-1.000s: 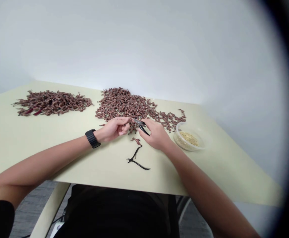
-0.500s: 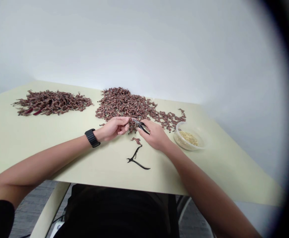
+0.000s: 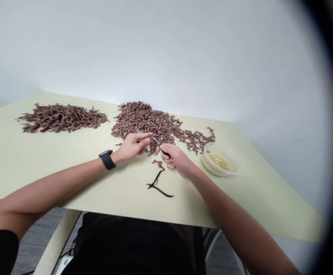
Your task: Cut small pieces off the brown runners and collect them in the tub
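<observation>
Near the table's (image 3: 69, 175) middle, just before the big brown pile (image 3: 152, 121), left hand (image 3: 132, 146) pinches a small brown piece (image 3: 151, 141), right hand (image 3: 177, 161) clenched on pliers (image 3: 161, 148), long axis slanting up-left, tip just beside that piece.

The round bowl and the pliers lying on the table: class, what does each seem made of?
Bowl: likely clear glossy plastic, since its yellowish contents show through the wall. Pliers: seemingly dark metal, thin black handles perhaps coated; too small to confirm.
</observation>
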Demonstrator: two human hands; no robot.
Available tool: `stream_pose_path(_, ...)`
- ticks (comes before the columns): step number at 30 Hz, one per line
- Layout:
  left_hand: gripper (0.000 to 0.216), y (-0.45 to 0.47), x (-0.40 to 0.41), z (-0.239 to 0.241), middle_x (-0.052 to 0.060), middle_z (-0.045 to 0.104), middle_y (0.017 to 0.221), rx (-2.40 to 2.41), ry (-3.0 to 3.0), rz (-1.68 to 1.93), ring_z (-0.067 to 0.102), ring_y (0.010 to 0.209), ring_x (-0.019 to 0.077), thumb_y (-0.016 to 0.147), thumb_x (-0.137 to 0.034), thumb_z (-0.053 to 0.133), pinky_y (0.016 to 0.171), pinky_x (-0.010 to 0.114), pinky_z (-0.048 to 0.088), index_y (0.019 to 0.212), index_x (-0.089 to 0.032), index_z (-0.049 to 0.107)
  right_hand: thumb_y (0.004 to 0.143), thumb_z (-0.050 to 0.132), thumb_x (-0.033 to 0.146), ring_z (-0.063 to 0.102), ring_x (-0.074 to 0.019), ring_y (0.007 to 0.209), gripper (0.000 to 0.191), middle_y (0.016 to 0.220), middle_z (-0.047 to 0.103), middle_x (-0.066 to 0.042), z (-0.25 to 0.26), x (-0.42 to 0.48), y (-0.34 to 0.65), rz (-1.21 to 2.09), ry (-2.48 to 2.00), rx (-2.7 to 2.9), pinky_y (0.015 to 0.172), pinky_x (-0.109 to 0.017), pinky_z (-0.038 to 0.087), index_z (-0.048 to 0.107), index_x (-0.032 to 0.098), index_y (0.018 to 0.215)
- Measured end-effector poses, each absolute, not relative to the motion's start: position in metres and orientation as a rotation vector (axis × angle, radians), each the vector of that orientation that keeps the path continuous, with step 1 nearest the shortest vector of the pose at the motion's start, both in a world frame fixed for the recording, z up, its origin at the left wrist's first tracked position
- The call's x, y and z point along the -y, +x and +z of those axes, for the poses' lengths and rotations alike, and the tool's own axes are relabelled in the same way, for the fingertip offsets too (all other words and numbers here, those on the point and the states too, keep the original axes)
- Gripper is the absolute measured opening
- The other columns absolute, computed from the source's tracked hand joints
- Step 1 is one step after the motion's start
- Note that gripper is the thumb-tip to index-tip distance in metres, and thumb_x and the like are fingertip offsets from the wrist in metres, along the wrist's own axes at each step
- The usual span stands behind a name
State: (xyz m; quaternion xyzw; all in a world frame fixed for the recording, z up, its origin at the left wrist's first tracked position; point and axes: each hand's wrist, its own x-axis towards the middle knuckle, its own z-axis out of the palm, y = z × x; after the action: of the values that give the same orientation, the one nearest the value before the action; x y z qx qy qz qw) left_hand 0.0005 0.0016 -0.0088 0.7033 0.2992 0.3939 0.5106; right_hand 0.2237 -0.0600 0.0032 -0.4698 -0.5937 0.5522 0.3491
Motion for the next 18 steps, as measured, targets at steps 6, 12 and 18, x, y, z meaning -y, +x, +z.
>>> stream_pose_path(6,0.033,0.006,0.001,-0.006,0.005,0.068,0.075,-0.554,1.227,0.798,0.043,0.047,0.0049,0.094,-0.042,0.067,0.043,0.019,0.028,0.105,-0.011,0.068,0.093,0.058,0.044,0.052,-0.0187,0.071,0.027,0.080,0.059,-0.003,-0.004,0.058,0.229,0.261,-1.357,1.969,0.069,-0.031,0.039,0.063,0.020,0.104)
stream_pose_path(12,0.029,0.005,0.003,-0.002,0.004,0.066,0.071,-0.534,1.126,0.741,0.042,0.045,0.0040,0.095,-0.038,0.066,0.041,0.019,0.024,0.086,-0.010,0.063,0.095,0.057,0.042,0.062,-0.0252,0.091,0.037,0.107,0.067,-0.012,-0.009,0.055,0.236,0.049,-1.304,2.114,0.084,-0.036,0.047,0.060,0.019,0.123)
stream_pose_path(18,0.027,0.005,0.003,0.000,0.004,0.064,0.069,-0.523,1.106,0.740,0.041,0.043,0.0038,0.097,-0.035,0.063,0.041,0.018,0.025,0.084,-0.010,0.060,0.097,0.055,0.043,0.065,-0.0278,0.099,0.037,0.111,0.069,-0.013,-0.010,0.054,0.239,0.073,-1.303,2.150,0.090,-0.039,0.048,0.059,0.020,0.126)
